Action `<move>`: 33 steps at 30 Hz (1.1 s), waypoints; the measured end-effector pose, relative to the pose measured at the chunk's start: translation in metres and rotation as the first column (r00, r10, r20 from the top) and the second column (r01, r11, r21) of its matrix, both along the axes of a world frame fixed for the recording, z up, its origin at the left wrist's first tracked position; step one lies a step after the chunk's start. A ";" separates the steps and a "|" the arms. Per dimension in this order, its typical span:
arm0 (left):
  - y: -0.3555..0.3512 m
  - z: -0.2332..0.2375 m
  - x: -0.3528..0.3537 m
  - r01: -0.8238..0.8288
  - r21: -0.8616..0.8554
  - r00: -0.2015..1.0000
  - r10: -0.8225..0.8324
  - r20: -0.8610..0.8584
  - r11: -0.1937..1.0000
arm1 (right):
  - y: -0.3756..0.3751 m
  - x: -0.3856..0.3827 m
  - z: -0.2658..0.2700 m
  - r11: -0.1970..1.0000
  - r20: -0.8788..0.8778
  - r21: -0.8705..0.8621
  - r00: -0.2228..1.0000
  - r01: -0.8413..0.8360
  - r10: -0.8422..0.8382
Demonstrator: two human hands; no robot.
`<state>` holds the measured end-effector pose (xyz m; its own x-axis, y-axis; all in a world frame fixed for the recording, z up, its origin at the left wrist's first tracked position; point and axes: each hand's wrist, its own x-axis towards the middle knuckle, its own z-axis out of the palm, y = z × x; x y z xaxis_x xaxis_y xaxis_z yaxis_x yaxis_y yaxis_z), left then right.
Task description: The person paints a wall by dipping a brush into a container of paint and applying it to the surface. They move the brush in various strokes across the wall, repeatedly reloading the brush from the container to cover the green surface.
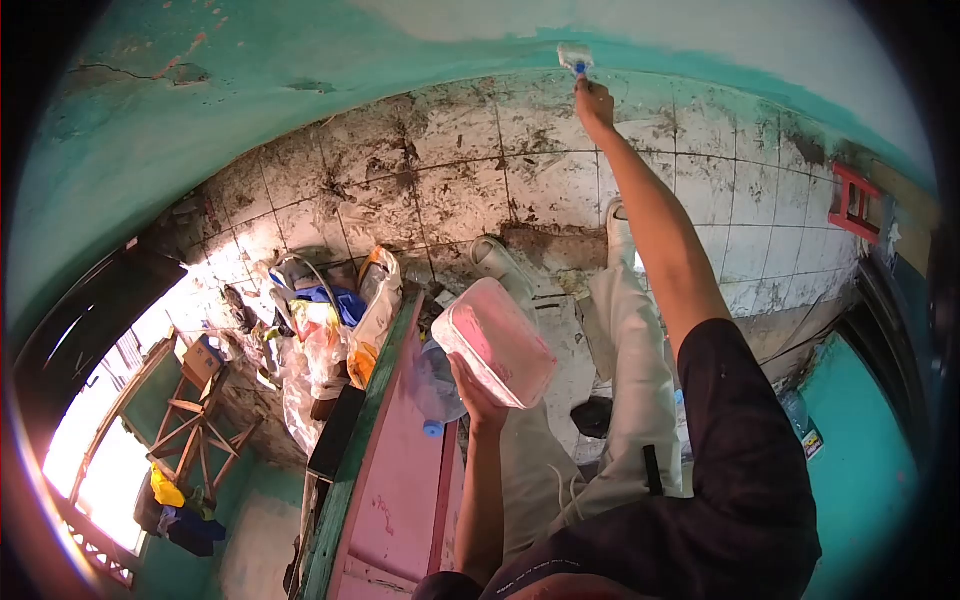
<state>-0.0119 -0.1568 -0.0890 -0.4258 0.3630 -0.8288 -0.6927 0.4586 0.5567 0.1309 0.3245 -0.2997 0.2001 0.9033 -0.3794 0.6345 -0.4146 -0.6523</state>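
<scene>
My right hand point(594, 106) reaches far forward, its fingers wrapped around the blue handle of a paintbrush point(574, 54). The brush's wide white head rests against or very near the lower part of the green wall point(480, 55), where pale patches show beside the green. Closer to my body, my left hand point(478, 396) grips the side of a rectangular plastic tub point(497, 340). The tub is tilted, and a pinkish-white coating shows inside it. A clear plastic bottle with a blue cap point(433, 385) lies just beside my left hand.
Dirty white tiles point(550, 185) run below the wall. To my left are a pink-and-green wooden panel point(390, 490), plastic bags point(315, 350) and a wooden stand point(197, 425). A red plastic stool point(853, 204) stands at right. A dark bag point(592, 416) lies between my legs.
</scene>
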 end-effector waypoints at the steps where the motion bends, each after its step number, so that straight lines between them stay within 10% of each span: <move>1: 0.005 0.004 0.001 0.147 -0.012 0.979 -0.147 -0.140 0.989 | 0.003 0.002 0.007 1.000 0.001 0.002 1.000 0.000 0.000; 7: 0.061 0.057 0.000 -0.250 0.000 0.932 0.241 0.269 0.968 | 0.005 -0.007 0.116 0.967 -0.148 0.256 0.989 0.017 0.022; 14: 0.108 0.127 -0.009 -0.104 0.181 0.936 0.035 0.349 0.978 | -0.017 -0.030 0.373 0.892 -0.165 0.453 0.983 0.001 0.083; 18: 0.129 0.148 -0.016 -0.158 0.223 0.964 0.101 0.246 0.962 | -0.022 -0.031 0.427 0.700 -0.237 0.711 0.961 0.071 0.143; 24: 0.100 0.126 -0.024 -0.141 0.200 0.960 0.084 0.268 0.970 | 0.006 -0.020 0.197 0.790 -0.028 0.606 0.990 -0.092 0.137; 26: 0.084 0.111 -0.033 -0.154 0.203 0.963 0.100 0.252 0.967 | -0.003 -0.009 0.109 0.938 0.307 0.006 0.893 -0.348 0.329; 33: 0.056 0.084 -0.030 -0.200 0.071 0.957 0.179 0.229 0.977 | -0.011 0.001 0.026 1.000 -0.021 0.009 1.000 -0.020 0.020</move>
